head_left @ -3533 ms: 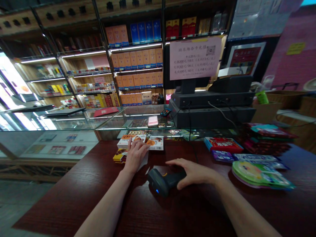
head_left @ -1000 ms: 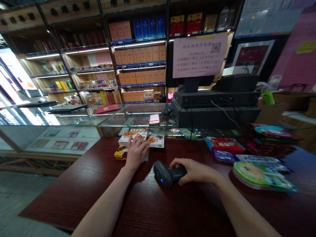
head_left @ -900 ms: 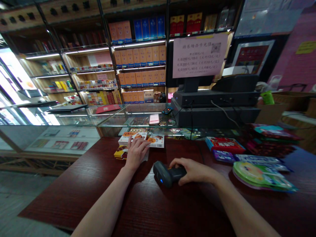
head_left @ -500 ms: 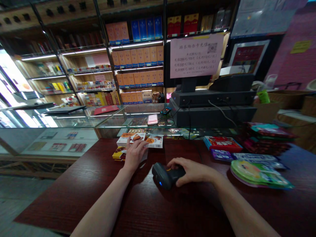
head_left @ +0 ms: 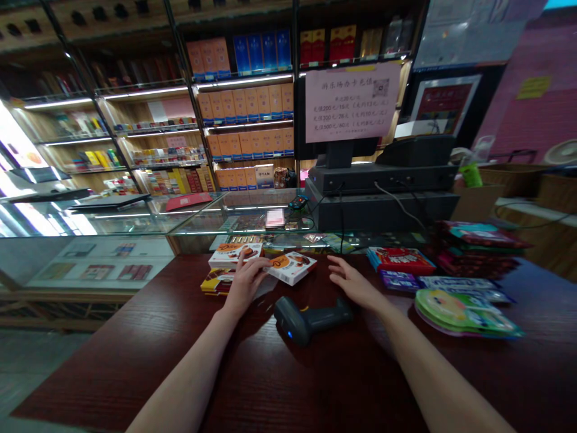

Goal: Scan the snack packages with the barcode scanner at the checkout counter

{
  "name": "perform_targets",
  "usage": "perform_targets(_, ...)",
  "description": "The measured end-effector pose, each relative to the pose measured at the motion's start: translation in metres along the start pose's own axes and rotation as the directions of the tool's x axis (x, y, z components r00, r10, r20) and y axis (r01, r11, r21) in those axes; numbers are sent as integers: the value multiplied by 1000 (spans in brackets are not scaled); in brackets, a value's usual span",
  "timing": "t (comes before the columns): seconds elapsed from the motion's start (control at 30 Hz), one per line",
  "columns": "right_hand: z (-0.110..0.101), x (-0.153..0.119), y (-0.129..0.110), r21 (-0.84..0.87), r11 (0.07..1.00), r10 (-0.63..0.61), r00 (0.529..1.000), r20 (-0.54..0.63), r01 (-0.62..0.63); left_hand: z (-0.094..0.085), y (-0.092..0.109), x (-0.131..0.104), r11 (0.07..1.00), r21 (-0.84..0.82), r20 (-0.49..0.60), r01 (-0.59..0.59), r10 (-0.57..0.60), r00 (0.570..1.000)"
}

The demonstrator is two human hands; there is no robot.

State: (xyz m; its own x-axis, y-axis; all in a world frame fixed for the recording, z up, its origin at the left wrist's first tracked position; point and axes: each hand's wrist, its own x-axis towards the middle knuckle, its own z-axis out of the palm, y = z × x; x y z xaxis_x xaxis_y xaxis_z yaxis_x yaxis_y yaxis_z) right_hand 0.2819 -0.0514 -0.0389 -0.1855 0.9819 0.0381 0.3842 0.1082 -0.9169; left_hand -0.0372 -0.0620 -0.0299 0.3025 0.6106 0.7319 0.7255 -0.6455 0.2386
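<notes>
In the head view, my left hand pinches the left corner of a white-and-orange Dove chocolate box, which is turned at an angle above the counter. Just behind that hand, another white Dove box rests on yellow-and-brown boxes. My right hand is empty, fingers apart, a short way to the right of the held box. A dark grey barcode scanner with a blue light lies on the counter between my forearms, touched by neither hand.
On the right of the brown counter lie a red snack box, purple packs, green pouches and stacked dark bags. A glass display case and a monitor with a pink sign stand behind.
My right hand has let go of the scanner and moved up and away from it. The chocolate box in my left hand has shifted right and turned, now showing its front.
</notes>
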Motion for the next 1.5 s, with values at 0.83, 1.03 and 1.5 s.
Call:
perform_targets(0.83,3,-5,-4,152,985,79,995,62,-88,1,7,1,986,125,-13,109,-109,994)
perform_targets(1.03,4,-8,-11,199,976,76,995,65,-88,1,9,2,979,59,19,197,-199,980)
perform_targets(1.5,4,-7,-17,326,945,-31,1000,-5,31,-14,15,6,977,130,187,169,-191,963)
